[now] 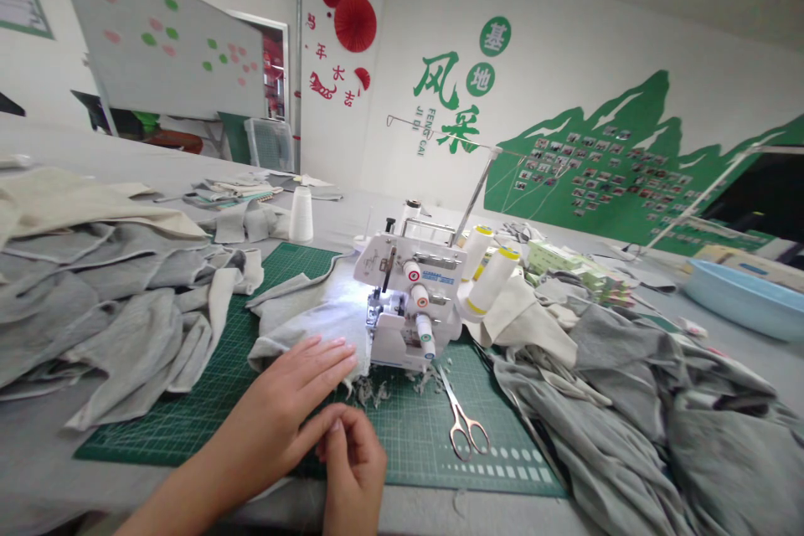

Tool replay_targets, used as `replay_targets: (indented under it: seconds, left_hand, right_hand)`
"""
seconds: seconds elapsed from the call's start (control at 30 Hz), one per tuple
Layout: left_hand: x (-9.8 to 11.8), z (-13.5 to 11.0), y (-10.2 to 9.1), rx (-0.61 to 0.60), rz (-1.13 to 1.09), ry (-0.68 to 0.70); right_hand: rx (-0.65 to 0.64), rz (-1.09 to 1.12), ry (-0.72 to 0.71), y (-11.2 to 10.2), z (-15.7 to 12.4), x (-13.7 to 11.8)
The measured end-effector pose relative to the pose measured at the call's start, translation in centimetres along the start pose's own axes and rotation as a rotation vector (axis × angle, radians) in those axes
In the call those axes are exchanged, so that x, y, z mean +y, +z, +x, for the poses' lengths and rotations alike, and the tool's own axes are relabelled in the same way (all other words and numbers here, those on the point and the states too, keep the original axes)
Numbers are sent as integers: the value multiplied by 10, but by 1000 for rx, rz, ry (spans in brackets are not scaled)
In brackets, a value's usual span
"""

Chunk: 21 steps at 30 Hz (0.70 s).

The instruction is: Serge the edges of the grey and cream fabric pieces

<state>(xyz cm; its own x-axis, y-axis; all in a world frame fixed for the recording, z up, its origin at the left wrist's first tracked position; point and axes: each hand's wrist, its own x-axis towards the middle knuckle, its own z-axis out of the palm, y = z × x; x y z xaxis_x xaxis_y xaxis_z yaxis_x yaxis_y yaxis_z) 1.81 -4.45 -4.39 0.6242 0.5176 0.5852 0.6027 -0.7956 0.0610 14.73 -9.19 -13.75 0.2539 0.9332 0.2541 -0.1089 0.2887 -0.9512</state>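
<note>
- While the left hand (292, 389) is lying flat on a soft grey knit fabric panel (307, 322), its grip is open, with the fingers spread and pressing the cloth.
- Grey knit fabric panel: is lying on the mat directly ahead of the left hand, its long axis running forward into the lit needle area of a white overlock sewing machine (408, 293).
- Right hand (355, 469): is curling its fingers just below the left hand and farther from the fabric; whether it is pinching anything cannot be told.
- Dark green gridded cutting mat (402, 444): is carrying rose-gold steel scissors (463, 423) and grey fabric trimmings (370, 392).
- Grey bench (38, 477): is holding a heap of grey cloth (106, 310) on the left, another heap of grey cloth (628, 402) on the right, and yellow-capped white thread cones (493, 280) beside the machine.
</note>
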Motion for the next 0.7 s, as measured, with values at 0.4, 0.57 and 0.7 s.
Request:
replay_targets:
  seconds: [0.4, 0.57, 0.7]
  left_hand:
    - [-8, 4, 0, 88, -5, 13]
    - [-11, 13, -7, 133, -110, -41]
    - [-18, 16, -8, 128, -159, -61]
  right_hand:
    - [118, -59, -56, 13, -6, -7]
    - [97, -72, -28, 14, -8, -5]
    - [53, -140, -48, 10, -9, -4]
